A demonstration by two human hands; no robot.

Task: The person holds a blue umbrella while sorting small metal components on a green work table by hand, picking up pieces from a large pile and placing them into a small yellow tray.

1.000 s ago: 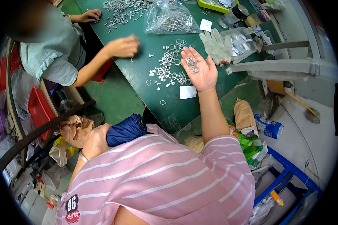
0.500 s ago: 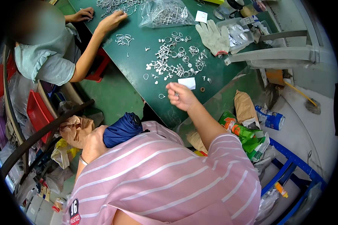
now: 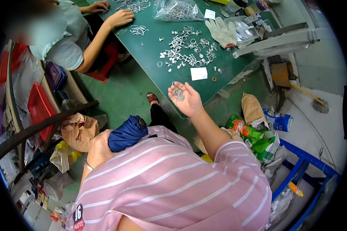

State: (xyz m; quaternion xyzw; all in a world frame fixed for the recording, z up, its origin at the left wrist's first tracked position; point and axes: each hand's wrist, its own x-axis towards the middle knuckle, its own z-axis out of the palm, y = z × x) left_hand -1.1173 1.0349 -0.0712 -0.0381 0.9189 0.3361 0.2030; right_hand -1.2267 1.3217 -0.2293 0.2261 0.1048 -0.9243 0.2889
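Observation:
My right hand (image 3: 186, 101) is palm up at the table's near corner, fingers loosely curled around several small silvery metal rings (image 3: 178, 93). One more ring (image 3: 173, 83) shows at its fingertips; whether it is held or lies on the table I cannot tell. Beyond the hand, a heap of metal rings and cross-shaped pieces (image 3: 189, 48) is spread on the green table (image 3: 142, 54), with a white paper slip (image 3: 199, 73) on the near side. Against my body, my left hand (image 3: 99, 148) grips a folded navy umbrella (image 3: 128, 133), its fingers mostly hidden. A crumpled brown paper bag (image 3: 80, 132) touches that hand.
A co-worker (image 3: 61, 38) sits at the table's left side, one hand (image 3: 121, 18) near curved metal pieces. A bag of metal parts (image 3: 179, 10), a glove (image 3: 221, 32) and a plastic tub (image 3: 245, 30) stand farther back. Shelves with a red tray (image 3: 40, 109) are left; a blue frame (image 3: 302, 161) is right.
My right hand has turned from a loose fist to palm up, and the rings in it now show. The whole view has shifted slightly. My left hand keeps the umbrella.

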